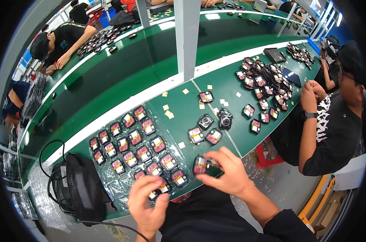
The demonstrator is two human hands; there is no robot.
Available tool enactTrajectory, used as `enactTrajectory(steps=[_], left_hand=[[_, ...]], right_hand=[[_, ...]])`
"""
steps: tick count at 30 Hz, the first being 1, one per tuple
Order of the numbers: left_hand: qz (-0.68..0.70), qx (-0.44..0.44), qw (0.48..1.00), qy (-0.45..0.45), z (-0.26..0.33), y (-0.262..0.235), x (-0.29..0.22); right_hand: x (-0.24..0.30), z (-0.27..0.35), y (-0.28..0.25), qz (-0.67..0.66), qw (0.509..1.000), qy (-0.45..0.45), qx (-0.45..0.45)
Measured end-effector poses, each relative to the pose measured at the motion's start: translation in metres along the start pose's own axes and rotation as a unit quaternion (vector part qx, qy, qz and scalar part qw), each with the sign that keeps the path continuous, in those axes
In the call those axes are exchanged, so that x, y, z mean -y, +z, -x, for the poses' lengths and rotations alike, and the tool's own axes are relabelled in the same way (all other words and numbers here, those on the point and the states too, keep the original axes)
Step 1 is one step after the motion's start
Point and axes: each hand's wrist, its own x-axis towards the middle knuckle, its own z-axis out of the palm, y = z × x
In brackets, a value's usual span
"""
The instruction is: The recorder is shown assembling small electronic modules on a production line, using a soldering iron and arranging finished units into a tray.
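Note:
My right hand (pixel 225 169) pinches a small square watch case (pixel 200 165), dark-rimmed with a pink, white and yellow face, between thumb and fingers beside the tray. At the tray's near edge, my left hand (pixel 146 203) curls its thumb and fingers around another watch case (pixel 154 195), partly hidden by the fingers. The clear plastic tray (pixel 110 179) holds rows of these cases in its pockets. Right of the tray lie several loose ones, among them a watch case (pixel 196 135) face up and a watch case (pixel 225 119) showing a round dark back.
A large heap of watch cases (pixel 267 78) lies farther right, near a seated co-worker (pixel 332 117). Small yellowish square pieces (pixel 169 114) are scattered on the green table (pixel 166 141). A black mesh bag (pixel 86 181) with a cable sits left; a grey post (pixel 187 40) rises beyond.

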Motion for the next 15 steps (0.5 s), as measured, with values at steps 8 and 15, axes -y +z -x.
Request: enactTrajectory(steps=[8, 15], left_hand=[[0.544, 0.221, 0.758, -0.285, 0.012, 0.022, 0.024], [0.560, 0.087, 0.769, -0.296, 0.012, 0.028, 0.013]], right_hand=[[0.021, 0.010, -0.013, -0.187, 0.960, -0.154, 0.137], [0.020, 0.018, -0.005, -0.149, 0.976, -0.122, 0.101]])
